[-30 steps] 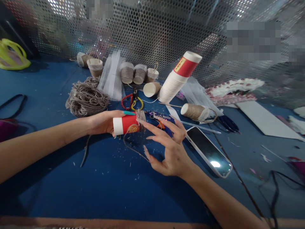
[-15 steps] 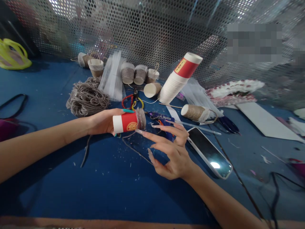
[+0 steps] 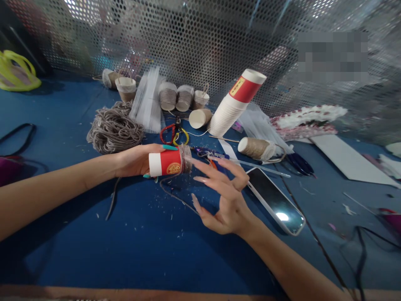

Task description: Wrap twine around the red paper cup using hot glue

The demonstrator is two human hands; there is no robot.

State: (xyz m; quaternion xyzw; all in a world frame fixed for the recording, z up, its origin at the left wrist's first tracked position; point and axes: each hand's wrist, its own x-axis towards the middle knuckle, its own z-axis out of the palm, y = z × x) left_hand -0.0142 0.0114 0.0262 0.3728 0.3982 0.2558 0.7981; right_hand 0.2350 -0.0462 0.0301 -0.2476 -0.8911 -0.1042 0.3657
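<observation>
A red and white paper cup (image 3: 166, 162) lies sideways in my left hand (image 3: 134, 161), its fingers wrapped round it. Gray cord (image 3: 186, 159) is wound round the cup's right end, and a strand of it trails down over the table toward my right hand (image 3: 227, 196). That hand is just right of the cup with fingers spread, one fingertip near the wound cord. Whether the strand touches its fingers is hard to tell. Up and left of the cup sits a heap of gray cord (image 3: 114, 127).
Behind are scissors (image 3: 173, 133), a glue gun (image 3: 213, 154), cord-wrapped cups (image 3: 168, 96) and a leaning cup stack (image 3: 232, 102). A phone (image 3: 277, 200) lies right of my right hand. A perforated metal panel (image 3: 188, 46) stands at the back.
The fingers of my right hand have shifted, with the index finger higher beside the wound cord. The cup in my left hand has turned slightly.
</observation>
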